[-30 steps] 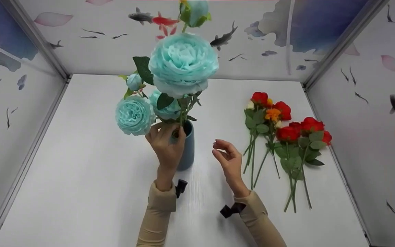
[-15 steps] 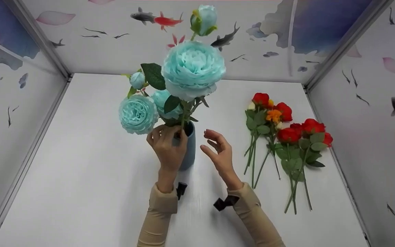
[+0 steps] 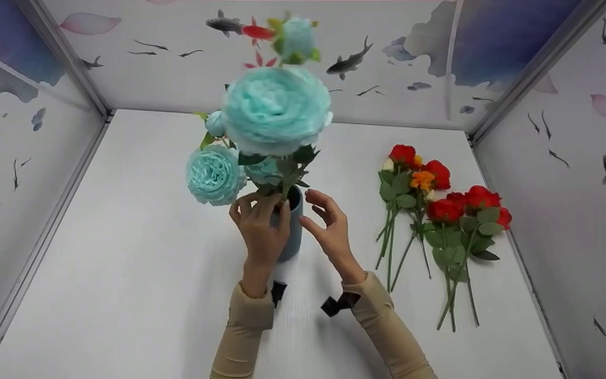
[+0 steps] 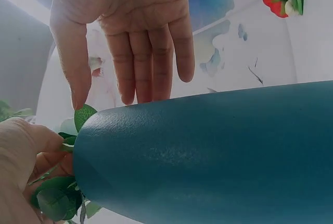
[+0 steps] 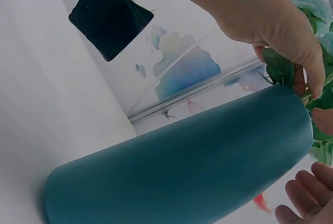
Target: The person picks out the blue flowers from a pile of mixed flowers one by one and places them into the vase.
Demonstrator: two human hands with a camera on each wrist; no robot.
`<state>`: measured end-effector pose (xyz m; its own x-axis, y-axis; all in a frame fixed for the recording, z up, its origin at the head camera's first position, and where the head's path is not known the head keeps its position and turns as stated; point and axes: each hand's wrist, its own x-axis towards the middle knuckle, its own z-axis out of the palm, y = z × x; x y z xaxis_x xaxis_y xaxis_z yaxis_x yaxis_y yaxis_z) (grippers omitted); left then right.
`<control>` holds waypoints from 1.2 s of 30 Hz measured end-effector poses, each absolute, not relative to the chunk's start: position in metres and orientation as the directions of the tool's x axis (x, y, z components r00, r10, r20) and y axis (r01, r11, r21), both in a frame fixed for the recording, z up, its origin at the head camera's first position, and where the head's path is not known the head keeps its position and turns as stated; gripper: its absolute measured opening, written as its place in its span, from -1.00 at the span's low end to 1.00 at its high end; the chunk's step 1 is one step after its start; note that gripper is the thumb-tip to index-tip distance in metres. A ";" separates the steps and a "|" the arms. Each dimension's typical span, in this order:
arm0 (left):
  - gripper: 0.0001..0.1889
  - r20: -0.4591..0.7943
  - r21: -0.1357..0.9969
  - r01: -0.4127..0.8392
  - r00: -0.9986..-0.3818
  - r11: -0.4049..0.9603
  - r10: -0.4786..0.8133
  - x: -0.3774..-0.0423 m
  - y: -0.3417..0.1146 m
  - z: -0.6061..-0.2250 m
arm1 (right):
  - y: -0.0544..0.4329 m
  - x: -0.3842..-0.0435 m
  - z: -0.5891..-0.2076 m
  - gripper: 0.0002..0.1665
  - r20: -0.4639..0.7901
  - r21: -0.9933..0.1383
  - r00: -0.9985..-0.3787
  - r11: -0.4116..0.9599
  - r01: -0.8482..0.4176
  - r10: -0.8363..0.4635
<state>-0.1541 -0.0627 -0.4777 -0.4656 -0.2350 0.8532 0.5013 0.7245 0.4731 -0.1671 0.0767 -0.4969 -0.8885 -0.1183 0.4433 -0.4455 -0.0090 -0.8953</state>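
A blue-teal vase (image 3: 291, 239) stands upright on the white table. At its mouth my left hand (image 3: 261, 229) pinches the green stem of a turquoise peony (image 3: 278, 110), whose large bloom and bud (image 3: 296, 39) rise above. Another turquoise bloom (image 3: 215, 175) leans out left of the vase, with a smaller bud behind it. My right hand (image 3: 332, 231) is beside the vase's right side, fingers loosely bent and holding nothing. In the left wrist view its fingers hang near the vase wall (image 4: 208, 151). In the right wrist view, thumb and fingers of the left hand (image 5: 281, 23) meet at the stem.
To the right lie red roses (image 3: 445, 209) with green stems, and an orange flower (image 3: 422, 180) among them. Printed wall panels (image 3: 387, 89) enclose the table (image 3: 124, 252) at the back and sides. Each wrist carries a small black camera mount (image 3: 341, 303).
My right hand has moved left, close to the vase. The big peony and its bud swung right, then back left, blurred now. My left hand keeps its pinch on the stem.
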 end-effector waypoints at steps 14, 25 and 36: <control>-0.90 0.856 0.419 0.466 -0.488 0.779 -0.169 -0.149 -0.063 -0.472 | 0.068 -0.157 -0.465 -0.44 0.457 -0.887 -0.880 0.014 -0.462 -0.128; -0.74 0.810 0.396 0.402 -0.576 0.825 -0.108 -0.146 -0.064 -0.469 | 0.064 -0.157 -0.462 -0.42 0.451 -0.887 -0.883 0.044 -0.460 -0.130; -0.71 0.834 0.316 0.398 -0.550 0.861 -0.052 -0.146 -0.065 -0.471 | 0.062 -0.158 -0.461 -0.44 0.465 -0.879 -0.876 0.050 -0.474 -0.130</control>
<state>-0.1465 -0.0647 -0.4708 -0.5498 -0.0521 0.8337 0.3982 0.8610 0.3163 -0.1580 0.0622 -0.4609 -0.8758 -0.1296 0.4649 -0.4740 0.0497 -0.8791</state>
